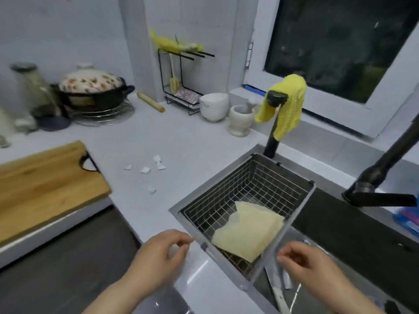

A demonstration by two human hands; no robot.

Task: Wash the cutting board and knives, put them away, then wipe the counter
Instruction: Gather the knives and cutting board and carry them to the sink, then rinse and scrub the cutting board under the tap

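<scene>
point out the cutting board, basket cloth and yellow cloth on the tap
cutting board (45,184), head view, middle of its wooden top
basket cloth (248,232), head view, its centre
yellow cloth (292,103), head view, its hanging side

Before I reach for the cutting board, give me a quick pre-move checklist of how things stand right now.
1. Hands free: left hand and right hand hold nothing. Ok.
2. Wooden cutting board reachable: flat on the counter at left, top bare. Ok.
3. Room in the sink: a wire basket holding a pale cloth fills its left part. Probably not ok.
4. Knives located: a pale handle lies below the right hand, too blurred to identify. Cannot tell.
5. Counter ready for wiping: white scraps lie on it. Not ok.
</scene>
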